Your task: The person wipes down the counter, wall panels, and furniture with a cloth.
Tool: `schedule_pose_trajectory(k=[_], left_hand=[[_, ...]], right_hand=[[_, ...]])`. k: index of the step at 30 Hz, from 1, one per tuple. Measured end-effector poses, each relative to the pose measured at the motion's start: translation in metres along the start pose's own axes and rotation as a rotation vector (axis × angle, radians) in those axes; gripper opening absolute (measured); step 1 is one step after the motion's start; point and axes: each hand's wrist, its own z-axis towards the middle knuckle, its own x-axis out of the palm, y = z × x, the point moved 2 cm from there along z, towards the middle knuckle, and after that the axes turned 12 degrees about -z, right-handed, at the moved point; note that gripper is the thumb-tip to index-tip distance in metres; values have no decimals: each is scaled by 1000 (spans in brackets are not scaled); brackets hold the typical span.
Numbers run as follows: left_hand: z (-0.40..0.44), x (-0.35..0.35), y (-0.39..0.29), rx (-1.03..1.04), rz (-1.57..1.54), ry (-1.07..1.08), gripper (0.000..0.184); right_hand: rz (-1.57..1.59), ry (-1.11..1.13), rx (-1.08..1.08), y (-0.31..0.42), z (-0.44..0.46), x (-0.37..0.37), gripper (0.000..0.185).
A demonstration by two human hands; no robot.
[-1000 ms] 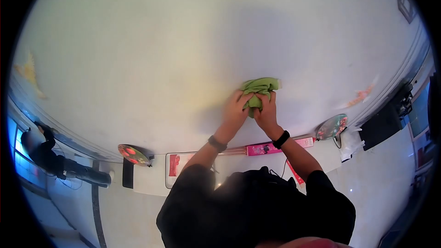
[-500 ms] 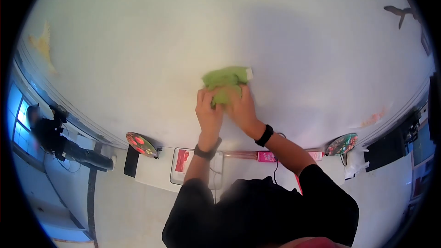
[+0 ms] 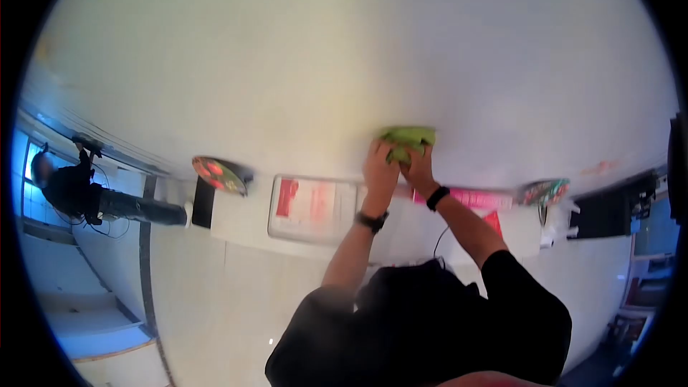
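Note:
A crumpled green cloth point(image 3: 410, 136) is pressed against the pale wall point(image 3: 287, 86). My left hand point(image 3: 380, 168) grips its left side, with the fingers bent into the fabric. On the right side of the cloth, my right hand point(image 3: 418, 170) holds it too, close beside the left one. Both arms reach forward, and each wrist has a dark band. Below the hands a long pink box point(image 3: 469, 198) lies along the foot of the wall. Left of my left wrist is a clear-lidded tray point(image 3: 315, 208) with red and white contents.
Round patterned plates stand at the left point(image 3: 218, 175) and right point(image 3: 545, 192). A white bag point(image 3: 559, 222) and a black panel point(image 3: 605, 211) are at the right. Another person point(image 3: 68, 186) in dark clothes stands at the far left, holding something dark.
Both hands and the cloth went left and up, then came back right and lower in view. The view has tilted, showing more of the tray and floor.

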Motion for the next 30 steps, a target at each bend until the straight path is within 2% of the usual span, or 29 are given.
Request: schedule_pose_trajectory(k=[1,3,5,9,12,14,18,23,28,30], left_hand=[[-7,6,8,-57,-1,24,30],[-32,20,37,-138,32,87,30],[-67,34,80,-259,-60,218,29],[-154,53,108,-426,-78,338,28],[-218,76,116,-643,-26,557,32],[-263,89,127,-666,-45,570,32],[-352,97,161,-726,-34,580,34],[-451,75,215,-764,192,574,35],[-445,56,220,-755,337,546,37],[-434,70,220,-682,305,519,34]], right_hand=[[-23,-43,61,-8,-13,10,41],[-17,238,280,-18,-44,21,42],[122,395,426,-15,-74,16,40],[164,368,558,-13,-167,14,43],[157,440,736,-17,-240,8,43],[147,499,815,-25,-281,9,43],[103,622,826,-32,-357,31,45],[115,711,723,-18,-448,94,49],[185,632,546,-11,-463,125,49],[162,690,587,-24,-454,119,49]])
